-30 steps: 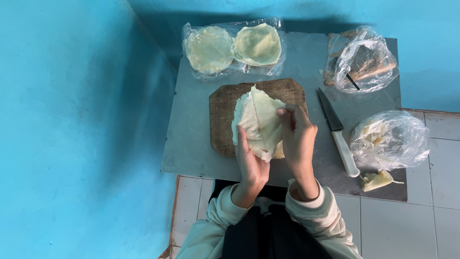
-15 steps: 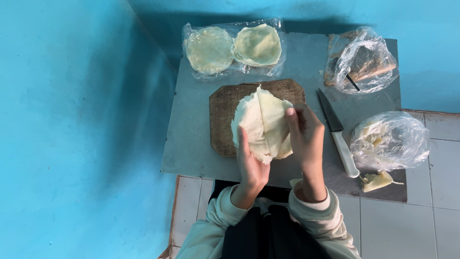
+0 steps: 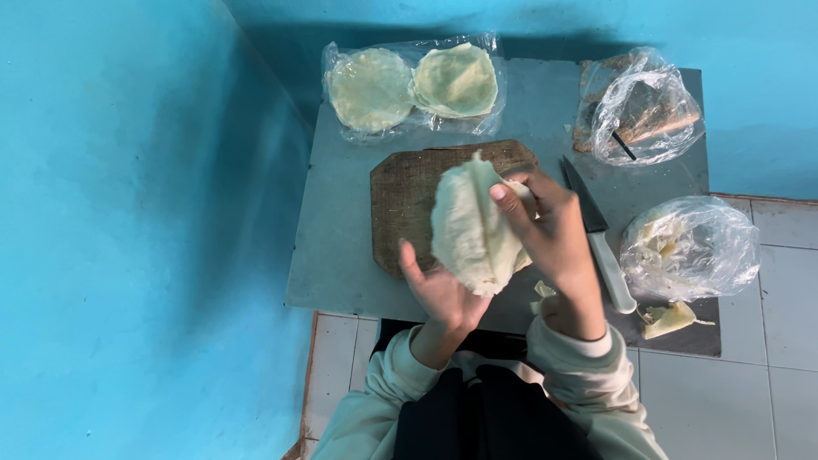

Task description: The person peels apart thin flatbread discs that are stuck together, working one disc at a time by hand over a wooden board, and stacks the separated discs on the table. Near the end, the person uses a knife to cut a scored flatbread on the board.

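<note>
Since half a second ago I see the pale cabbage leaf (image 3: 471, 228) tilted more upright and the left hand (image 3: 440, 294) dropped lower beneath it. The leaf sits above the brown cutting board (image 3: 409, 200), cupped from below by my left fingers and pinched at its upper edge by the right hand (image 3: 554, 234). On the grey desk (image 3: 336, 255), a clear bag (image 3: 413, 85) holds two round flat leaves; another bag (image 3: 688, 247) holds pale scraps, near a knife (image 3: 601, 243)
</note>
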